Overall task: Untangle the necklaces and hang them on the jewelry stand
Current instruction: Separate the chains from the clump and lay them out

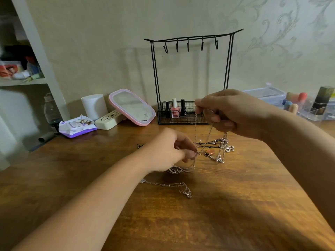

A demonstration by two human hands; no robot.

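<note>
We are mid-untangle: right hand [230, 113] pinches the chains of the necklace tangle [215, 147] raised above the desk [235, 205], left hand [172, 149] pinches a clasp below it; next, we judge, freeing one strand toward the jewelry stand [192, 40] behind both hands.

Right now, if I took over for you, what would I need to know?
Right hand: raised, pinching several chains of the tangled necklaces, whose pendants rest on the table.
Left hand: pinching a thin chain low down, near a small ring.
One loose necklace lies on the table nearer you.
Jewelry stand: all hooks bare; nail polish bottles in its basket.
Done: nothing hung yet.
Left: separate the chains, hang each on a hook.
</note>
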